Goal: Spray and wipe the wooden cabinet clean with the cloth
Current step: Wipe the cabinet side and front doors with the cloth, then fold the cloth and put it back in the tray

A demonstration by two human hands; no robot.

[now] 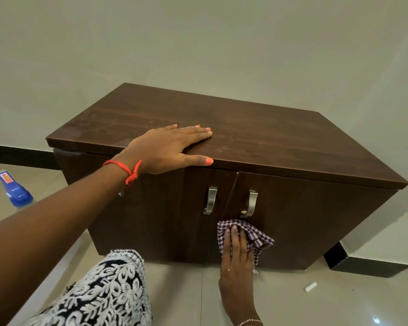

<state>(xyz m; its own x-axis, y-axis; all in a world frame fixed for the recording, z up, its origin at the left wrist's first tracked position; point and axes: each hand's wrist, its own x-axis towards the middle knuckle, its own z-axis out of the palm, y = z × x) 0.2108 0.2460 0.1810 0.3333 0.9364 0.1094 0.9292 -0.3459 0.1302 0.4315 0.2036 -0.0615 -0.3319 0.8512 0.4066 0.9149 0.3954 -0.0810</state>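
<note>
A low dark wooden cabinet [257, 137] with two doors and two metal handles [211, 200] stands against the wall. My left hand [170, 147] lies flat on the cabinet top near its front edge, fingers spread, thumb over the edge. My right hand [237, 257] presses a purple-and-white checked cloth [257, 236] flat against the right door, just below its handle [251, 203]. A blue spray bottle [15, 190] stands on the floor at the far left, away from both hands.
The floor is pale tile [292, 302] with a black skirting along the walls. A small white scrap [310, 286] lies on the floor at the right. My knee in black-and-white patterned fabric [104, 290] is near the cabinet's left door.
</note>
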